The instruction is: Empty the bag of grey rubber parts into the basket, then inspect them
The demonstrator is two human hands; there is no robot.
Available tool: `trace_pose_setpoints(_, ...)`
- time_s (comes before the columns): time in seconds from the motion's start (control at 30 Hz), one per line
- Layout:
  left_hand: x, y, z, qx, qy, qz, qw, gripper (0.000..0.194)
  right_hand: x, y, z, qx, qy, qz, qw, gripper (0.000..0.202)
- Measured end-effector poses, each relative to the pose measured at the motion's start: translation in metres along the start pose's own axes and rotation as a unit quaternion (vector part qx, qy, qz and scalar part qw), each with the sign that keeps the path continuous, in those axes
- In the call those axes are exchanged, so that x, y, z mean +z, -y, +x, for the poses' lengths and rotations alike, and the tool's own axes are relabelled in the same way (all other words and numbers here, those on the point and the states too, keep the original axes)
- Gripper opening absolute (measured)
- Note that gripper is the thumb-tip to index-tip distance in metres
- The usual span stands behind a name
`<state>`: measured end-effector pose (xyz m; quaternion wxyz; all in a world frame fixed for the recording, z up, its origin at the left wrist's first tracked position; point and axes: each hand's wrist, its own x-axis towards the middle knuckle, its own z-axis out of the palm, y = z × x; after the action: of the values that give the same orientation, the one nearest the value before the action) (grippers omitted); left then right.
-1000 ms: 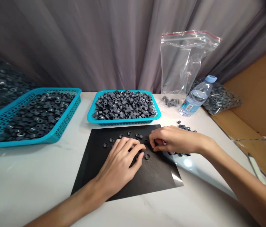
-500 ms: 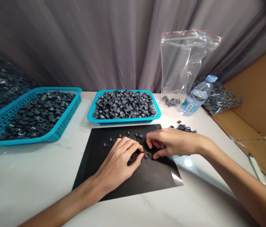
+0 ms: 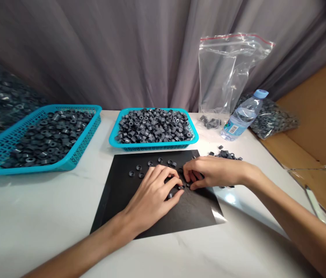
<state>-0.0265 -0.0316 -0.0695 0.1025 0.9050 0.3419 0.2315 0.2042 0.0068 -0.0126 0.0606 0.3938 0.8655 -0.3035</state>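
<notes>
On a black sheet (image 3: 180, 220) lie several small dark grey plastic rings, some at its far left, such as one ring (image 3: 132, 173). My left hand (image 3: 155, 189) rests over the sheet, thumb and index finger closed at the tips around a grey plastic ring (image 3: 181, 187). Another ring (image 3: 169, 196) shows under its palm side. Just to the right, my right hand (image 3: 209, 172) bends down with thumb and fingertips closed about a second grey plastic ring (image 3: 188, 185). Its other fingers are curled and partly hidden.
Two blue baskets, one behind the sheet (image 3: 154, 146) and one at left (image 3: 86, 135), hold many grey rings. Loose pieces (image 3: 226, 154) lie beyond my right wrist. A zip bag (image 3: 216, 77), a water bottle (image 3: 242, 117) and a filled bag (image 3: 272, 119) stand at right.
My left hand has shifted right, its thumb and index finger now at a ring. The fingertips of my right hand have come together on another ring.
</notes>
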Motion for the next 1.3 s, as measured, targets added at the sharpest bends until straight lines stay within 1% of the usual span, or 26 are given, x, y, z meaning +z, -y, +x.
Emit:
trace_pose_setpoints(0.17,-0.002,-0.002,-0.001,0.005,-0.003,-0.013,1.0,0.006,-0.002,0.004,0.0,0.002,-0.018,-0.002,1.0,0.014)
trace_pose_setpoints(0.33,-0.012,0.0,-0.01,-0.001,0.002,-0.007,1.0,0.021,-0.01,0.0,-0.011,-0.008,-0.03,0.043,0.999,0.016)
trace_pose_setpoints(0.47,-0.017,0.004,-0.02,0.007,-0.004,0.014,1.0,0.01,-0.013,-0.006,-0.014,0.006,-0.057,0.02,0.998,0.015)
trace_pose_setpoints(0.6,-0.014,0.006,-0.019,-0.002,-0.009,0.004,1.0,0.009,-0.011,-0.01,-0.01,0.02,-0.09,-0.017,0.996,0.014)
trace_pose_setpoints(0.73,-0.012,0.003,-0.018,-0.022,-0.02,0.005,1.0,0.005,-0.01,-0.012,-0.008,0.021,-0.083,-0.005,0.996,0.015)
trace_pose_setpoints(0.83,-0.018,0.004,-0.017,-0.035,-0.029,0.002,0.999,0.008,-0.01,-0.011,-0.011,0.013,-0.081,-0.004,0.997,0.014)
trace_pose_setpoints(0.93,-0.03,0.015,-0.013,-0.059,-0.049,-0.01,0.997,0.015,-0.011,-0.008,-0.015,0.011,-0.073,0.003,0.997,0.022)
trace_pose_setpoints(1.03,-0.046,0.033,-0.008,-0.082,-0.102,-0.019,0.991,0.021,-0.009,-0.005,-0.018,0.012,-0.065,0.015,0.998,0.038)
trace_pose_setpoints(1.1,-0.053,0.046,-0.009,-0.094,-0.122,-0.017,0.988,0.02,-0.005,-0.003,-0.018,0.013,-0.063,0.024,0.998,0.049)
trace_pose_setpoints(1.17,-0.055,0.056,-0.015,-0.112,-0.111,-0.013,0.987,0.019,0.001,-0.001,-0.016,0.012,-0.055,0.041,0.998,0.06)
trace_pose_setpoints(1.2,-0.054,0.06,-0.02,-0.121,-0.098,-0.011,0.988,0.022,0.004,0.001,-0.015,0.013,-0.051,0.053,0.997,0.064)
trace_pose_setpoints(1.23,-0.052,0.063,-0.026,-0.13,-0.081,-0.011,0.988,0.03,0.007,0.003,-0.014,0.017,-0.046,0.065,0.997,0.068)
trace_pose_setpoints(1.3,-0.047,0.066,-0.037,-0.142,-0.047,-0.012,0.989,0.061,0.014,0.006,-0.011,0.033,-0.036,0.087,0.995,0.074)
